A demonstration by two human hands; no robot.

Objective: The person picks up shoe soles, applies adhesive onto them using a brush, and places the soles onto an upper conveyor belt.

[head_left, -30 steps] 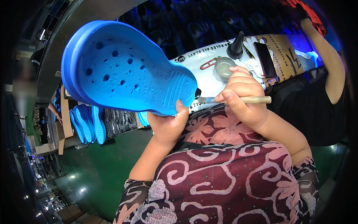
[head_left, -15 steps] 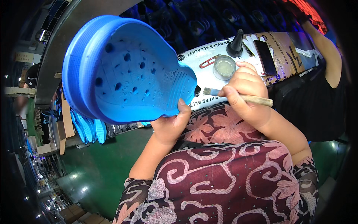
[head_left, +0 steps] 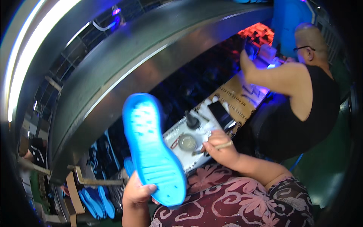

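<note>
A blue shoe sole point(head_left: 151, 151) stands tilted upward in my left hand point(head_left: 137, 192), which grips its lower end with the thumb on its face. Grooves and small holes mark that face. My right hand point(head_left: 224, 152) is closed round the wooden handle of a small brush point(head_left: 222, 145), its bristles pointing left. Close to the bristles is a round open jar point(head_left: 187, 142) of pale contents. A red-handled tool point(head_left: 174, 143) lies beside it, and a black cone-shaped bottle point(head_left: 193, 121) stands behind. These rest on a white printed surface point(head_left: 190, 165).
A dark phone point(head_left: 221, 115) lies beyond the jar near brown cardboard point(head_left: 238, 92). A co-worker in a black sleeveless top point(head_left: 321, 102) sits at right. A long metal-edged belt point(head_left: 124, 77) curves across behind. More blue soles point(head_left: 92, 202) stand at lower left.
My view has swung up, bringing the belt and co-worker into sight. The sole is farther away and turned upright, its face blurred. The brush remains in my right hand.
</note>
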